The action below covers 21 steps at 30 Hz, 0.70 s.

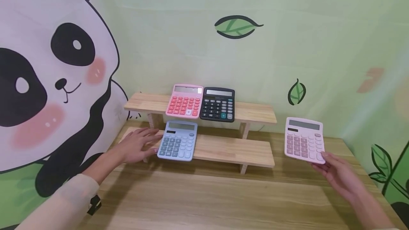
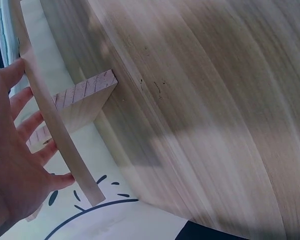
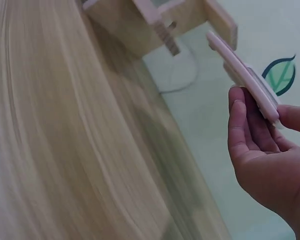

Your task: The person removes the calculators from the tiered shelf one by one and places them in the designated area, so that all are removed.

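So the landmark here is the 2-tier wooden rack [image 1: 234, 150], which stands on a wood-grain table [image 1: 223, 201]. Off to the right of the rack, the right hand [image 1: 343, 176] has a pale pink calculator [image 1: 304, 140] pinched by its lower right corner, thumb on the key side and fingers behind it. It's a narrow, proper hold, and the right wrist view has that calculator edge-on, tilted, up off the table.

The left hand [image 1: 135, 146] is over at the left end of the rack's lower shelf. Pretty wide grip there, fingers loosely spread, right at the left edge of a blue calculator [image 1: 178, 141] leaning back on that shelf. The left wrist view has the fingers along the shelf board; can't really tell how firmly any of them press on the calculator.

Up on the rack's top shelf there are 2 more, side by side: a pink calculator [image 1: 184, 101] with red-pink keys on the left, and a black calculator [image 1: 217, 104] just beside it on the right. Left of the rack there's a big panda print [image 1: 76, 102], and a printed green leaf [image 1: 235, 27] sits above the rack on the backdrop.
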Tool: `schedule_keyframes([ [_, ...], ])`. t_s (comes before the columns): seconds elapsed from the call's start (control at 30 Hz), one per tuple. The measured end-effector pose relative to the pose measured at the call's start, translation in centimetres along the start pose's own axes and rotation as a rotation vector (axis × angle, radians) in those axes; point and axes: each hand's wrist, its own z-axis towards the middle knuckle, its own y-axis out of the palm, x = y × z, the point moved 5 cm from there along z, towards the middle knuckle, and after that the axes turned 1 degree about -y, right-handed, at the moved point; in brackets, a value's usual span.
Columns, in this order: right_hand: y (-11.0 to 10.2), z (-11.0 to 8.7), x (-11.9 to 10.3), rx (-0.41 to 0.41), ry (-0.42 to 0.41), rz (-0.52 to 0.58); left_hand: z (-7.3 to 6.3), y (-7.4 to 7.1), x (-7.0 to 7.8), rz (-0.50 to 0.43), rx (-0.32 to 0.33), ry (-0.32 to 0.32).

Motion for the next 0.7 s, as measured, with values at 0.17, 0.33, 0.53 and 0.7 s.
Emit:
schedule_keyframes([
  [0.17, -1.5, 1.4, 0.2, 0.055, 0.04, -0.014, -0.1, 0.1, 0.1, 0.005, 0.006, -0.006],
  [0.33, -2.9, 2.5, 0.8, 0.056, 0.067, -0.082, 0.0, 0.4, -0.1, 0.002, 0.005, -0.002],
  [0.53, -4.5, 3.6, 2.1, 0.08, 0.113, -0.153, 0.2, 0.7, -0.2, -0.002, 0.001, -0.007],
  [0.7, -5.0, 4.3, 2.7, 0.147, 0.142, -0.233, 0.0, 0.6, -0.4, -0.009, 0.002, -0.02],
])
